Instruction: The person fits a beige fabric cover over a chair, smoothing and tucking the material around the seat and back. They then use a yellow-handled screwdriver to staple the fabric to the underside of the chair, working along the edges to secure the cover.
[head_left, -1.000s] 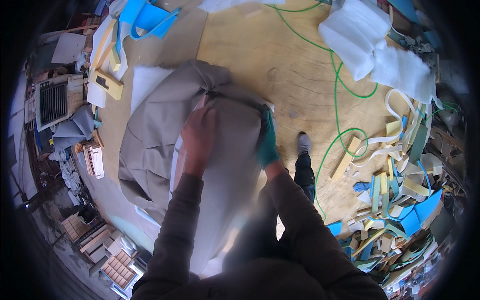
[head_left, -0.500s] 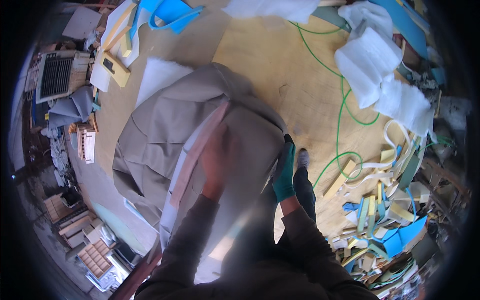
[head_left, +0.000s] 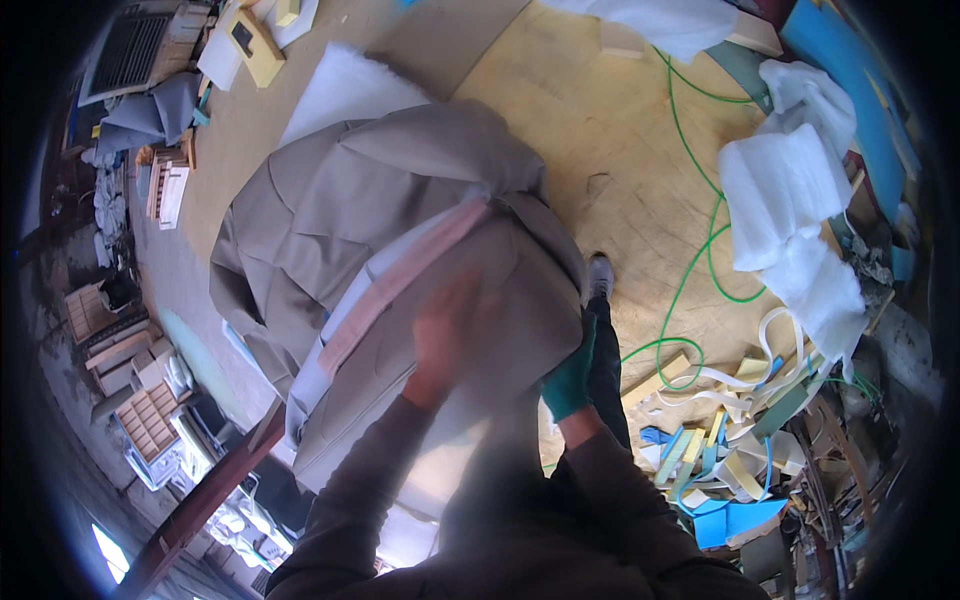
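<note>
Bare left hand, blurred, is over the grey cover, perhaps pressing it flat; I can't tell how open it is. Green-gloved right hand meets the cover's right edge, apparently steadying it, grip hidden. The cover spreads before the person; white wadding lies beyond it.

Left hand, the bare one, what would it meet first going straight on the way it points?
Probably the grey cover, where it folds just right of the upper end of the pink strip. The left hand is blurred, so whether it touches the cover is unclear.
</note>
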